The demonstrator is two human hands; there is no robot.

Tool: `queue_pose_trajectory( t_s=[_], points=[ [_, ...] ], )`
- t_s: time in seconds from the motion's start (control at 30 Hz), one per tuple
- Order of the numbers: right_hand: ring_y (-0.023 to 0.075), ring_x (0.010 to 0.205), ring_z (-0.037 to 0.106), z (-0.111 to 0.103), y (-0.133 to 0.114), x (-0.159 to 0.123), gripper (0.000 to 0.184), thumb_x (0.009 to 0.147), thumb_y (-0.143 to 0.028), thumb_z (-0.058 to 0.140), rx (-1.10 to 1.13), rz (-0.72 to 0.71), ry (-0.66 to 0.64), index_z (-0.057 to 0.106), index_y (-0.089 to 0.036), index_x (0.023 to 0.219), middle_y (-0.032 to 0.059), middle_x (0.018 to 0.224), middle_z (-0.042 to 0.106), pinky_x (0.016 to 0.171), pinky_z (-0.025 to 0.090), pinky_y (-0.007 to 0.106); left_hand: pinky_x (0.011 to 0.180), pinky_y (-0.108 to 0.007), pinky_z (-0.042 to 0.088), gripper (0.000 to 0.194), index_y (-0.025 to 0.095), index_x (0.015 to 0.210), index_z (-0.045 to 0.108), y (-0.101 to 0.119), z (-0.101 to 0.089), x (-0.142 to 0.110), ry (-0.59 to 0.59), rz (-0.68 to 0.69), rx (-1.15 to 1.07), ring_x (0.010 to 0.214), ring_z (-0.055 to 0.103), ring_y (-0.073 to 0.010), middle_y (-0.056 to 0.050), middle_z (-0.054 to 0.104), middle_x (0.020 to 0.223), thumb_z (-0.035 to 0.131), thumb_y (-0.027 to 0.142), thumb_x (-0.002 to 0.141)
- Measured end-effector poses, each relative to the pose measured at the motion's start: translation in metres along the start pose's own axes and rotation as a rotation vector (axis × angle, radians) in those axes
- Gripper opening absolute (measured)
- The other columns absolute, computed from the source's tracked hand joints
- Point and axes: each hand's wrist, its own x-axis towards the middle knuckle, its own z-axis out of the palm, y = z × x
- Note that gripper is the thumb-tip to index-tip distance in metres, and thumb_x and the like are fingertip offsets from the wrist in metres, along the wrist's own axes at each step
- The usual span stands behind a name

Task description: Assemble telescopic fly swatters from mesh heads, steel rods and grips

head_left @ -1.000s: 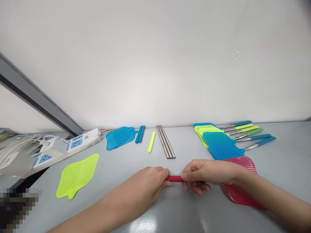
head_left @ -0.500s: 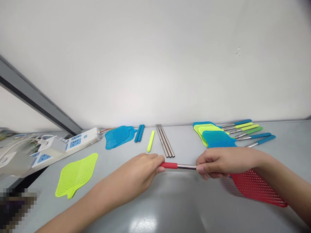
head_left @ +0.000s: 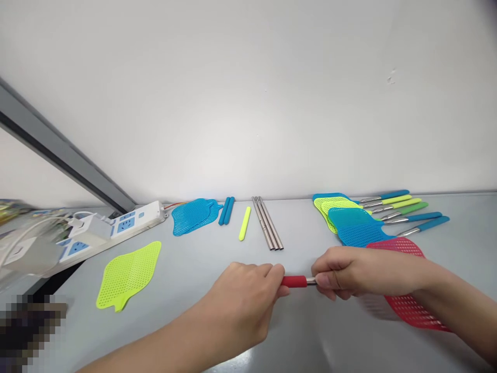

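Observation:
My left hand (head_left: 248, 290) is wrapped round a red grip sleeve (head_left: 294, 281), whose right end shows past my fingers. The sleeve sits over a metal rod (head_left: 311, 281), and only a short length of that rod is bare. Closed on the rod from the right is my right hand (head_left: 345, 272). A red fly swatter head (head_left: 413, 311) shows behind and below my right wrist; its join to the rod is hidden by the hand. Beyond my hands lie several metal rods (head_left: 267, 223), a yellow grip sleeve (head_left: 244, 224) and two blue grip sleeves (head_left: 227, 211).
Blue swatter heads (head_left: 196, 216) lie at the back left, a yellow-green swatter head (head_left: 130, 272) nearer. Several complete fly swatters (head_left: 359, 228) overlap at the right. A white power strip (head_left: 135, 220) with plugs runs along the left edge. A wall (head_left: 256, 103) rises behind the table (head_left: 186, 269).
My left hand has moved right and toward me, closer to my right hand. Less bare rod shows between them. The view has shifted slightly.

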Motion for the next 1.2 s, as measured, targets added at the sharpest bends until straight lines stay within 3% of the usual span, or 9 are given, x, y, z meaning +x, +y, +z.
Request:
queue_pose_trajectory(
  t_s=[0.33,0.47,0.6,0.73,0.97,1.2],
  points=[
    [0.0071,0.049,0.032,0.009,0.008,0.019,0.017,0.076,-0.031,0.047,0.302,0.193,-0.013,0.053,-0.016,0.068,-0.0009,0.06,0.043,0.043,0.022,0.018,0.043,-0.027,0.022,0.011,0.018,0.07,0.043,0.005,0.036,0.007,0.174,-0.009,0.2,0.049,0.051,-0.0177,-0.003,0.052,0.058,0.039,0.008,0.071],
    [0.0064,0.046,0.03,0.012,0.012,0.025,0.017,0.075,-0.03,0.045,0.298,0.213,-0.054,0.051,-0.017,0.067,-0.0021,0.057,0.041,0.041,0.021,0.018,0.044,-0.028,0.026,0.012,0.018,0.07,0.044,0.008,0.044,0.007,0.155,-0.04,0.169,0.051,0.053,-0.0196,-0.004,0.054,0.06,0.037,0.008,0.071],
    [0.0082,0.048,0.035,0.016,0.01,0.028,0.019,0.076,-0.027,0.041,0.006,0.164,-0.075,0.054,-0.016,0.067,-0.0013,0.056,0.043,0.044,0.025,0.019,0.045,-0.028,0.028,0.011,0.018,0.076,0.044,0.017,0.05,0.006,-0.021,-0.095,-0.048,0.058,0.057,-0.0215,-0.005,0.06,0.07,0.041,0.011,0.067],
    [0.0096,0.049,0.039,0.017,0.007,0.028,0.024,0.076,-0.024,0.038,-0.253,0.064,-0.163,0.059,-0.015,0.069,-0.0013,0.053,0.043,0.045,0.028,0.02,0.043,-0.028,0.027,0.012,0.018,0.079,0.044,0.024,0.052,0.003,-0.147,-0.136,-0.253,0.057,0.057,-0.021,-0.006,0.063,0.072,0.032,0.021,0.079],
    [0.0106,0.053,0.044,0.017,0.008,0.026,0.027,0.078,-0.025,0.038,-0.284,-0.05,-0.139,0.062,-0.014,0.073,0.0001,0.058,0.048,0.047,0.031,0.02,0.054,-0.024,0.036,0.025,0.02,0.082,0.05,0.019,0.049,0.001,-0.075,-0.115,-0.576,0.062,0.053,-0.0153,-0.003,0.06,0.072,0.03,0.034,0.085],
    [0.0093,0.05,0.041,0.016,0.009,0.026,0.026,0.079,-0.025,0.038,-0.216,-0.106,-0.115,0.059,-0.014,0.067,0.0002,0.059,0.052,0.046,0.03,0.02,0.052,-0.022,0.033,0.032,0.02,0.082,0.055,0.006,0.037,0.01,-0.166,-0.093,-0.861,0.06,0.045,-0.0126,0.001,0.051,0.066,0.032,0.042,0.084]
  ],
)
